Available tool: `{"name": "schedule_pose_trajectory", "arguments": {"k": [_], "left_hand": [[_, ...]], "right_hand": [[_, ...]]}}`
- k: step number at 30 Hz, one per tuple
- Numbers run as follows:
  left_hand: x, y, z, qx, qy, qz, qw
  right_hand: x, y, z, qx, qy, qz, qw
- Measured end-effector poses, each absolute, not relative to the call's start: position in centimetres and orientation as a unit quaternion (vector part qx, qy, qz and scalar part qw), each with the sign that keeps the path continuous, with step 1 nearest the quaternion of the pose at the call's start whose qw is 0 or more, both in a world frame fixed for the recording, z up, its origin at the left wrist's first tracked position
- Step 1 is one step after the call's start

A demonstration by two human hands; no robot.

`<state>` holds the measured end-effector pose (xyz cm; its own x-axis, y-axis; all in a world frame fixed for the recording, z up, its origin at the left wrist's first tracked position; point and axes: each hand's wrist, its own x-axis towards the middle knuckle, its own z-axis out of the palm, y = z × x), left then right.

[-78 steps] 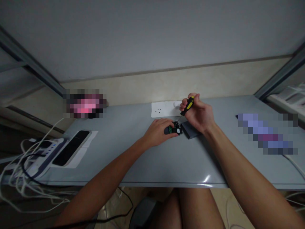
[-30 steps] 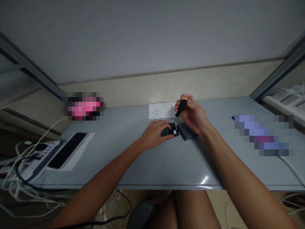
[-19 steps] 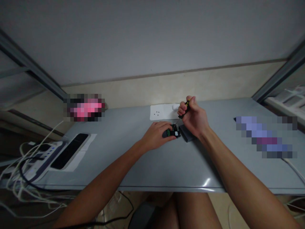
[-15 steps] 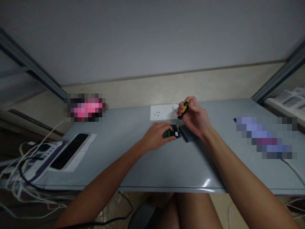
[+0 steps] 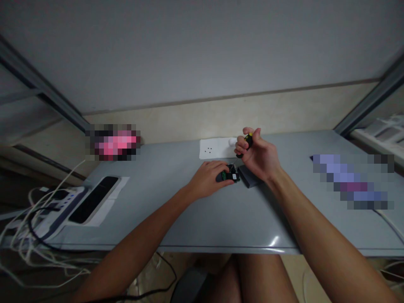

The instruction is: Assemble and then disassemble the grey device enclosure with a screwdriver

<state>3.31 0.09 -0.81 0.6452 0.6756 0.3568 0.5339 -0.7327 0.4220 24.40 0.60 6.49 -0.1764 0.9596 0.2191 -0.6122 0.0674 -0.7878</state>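
Note:
My left hand (image 5: 211, 179) grips a small black electronic device (image 5: 232, 175) by its left side, thumb at the near edge and fingers at the far one. A green circuit board and a small white label show on the device. In my right hand (image 5: 257, 153) is a yellow and black screwdriver (image 5: 249, 142), tilted, its thin shaft pointing down and left to the device. Whether the tip touches the device I cannot tell. Under my right hand lies a flat dark grey case (image 5: 249, 176), right beside the device.
A white paper (image 5: 214, 148) with several tiny dark screws lies behind my hands. On the left are a phone (image 5: 94, 200), a power strip (image 5: 61, 212) and tangled white cables (image 5: 19, 248). Blurred-out items sit at the back left and right. The grey table (image 5: 202, 227) meets a wall behind.
My right fingers have shifted on the screwdriver's handle, loosening and turning slightly, with the thumb more raised. My left hand and the device stay in place.

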Motion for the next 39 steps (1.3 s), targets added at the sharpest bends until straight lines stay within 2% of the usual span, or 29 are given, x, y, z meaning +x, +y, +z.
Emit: {"name": "schedule_pose_trajectory", "arguments": {"k": [9,22,26,31,39], "left_hand": [[3.4,-0.1,-0.4,0.888,0.357,0.246,0.153],[3.5,-0.2,0.0,0.887,0.371,0.234,0.146],[3.4,-0.2,-0.2,0.889,0.363,0.239,0.144],[3.4,-0.2,-0.3,0.893,0.35,0.241,0.148],[3.6,-0.4,0.1,0.891,0.36,0.236,0.148]], "right_hand": [[24.9,0.6,6.6,-0.211,-0.444,0.651,0.578],[24.1,0.9,6.2,-0.207,-0.389,0.627,0.642],[24.2,1.1,6.0,-0.232,-0.409,0.619,0.629],[23.3,0.6,6.2,-0.224,-0.397,0.667,0.589],[23.4,0.3,6.8,-0.209,-0.359,0.664,0.621]]}}
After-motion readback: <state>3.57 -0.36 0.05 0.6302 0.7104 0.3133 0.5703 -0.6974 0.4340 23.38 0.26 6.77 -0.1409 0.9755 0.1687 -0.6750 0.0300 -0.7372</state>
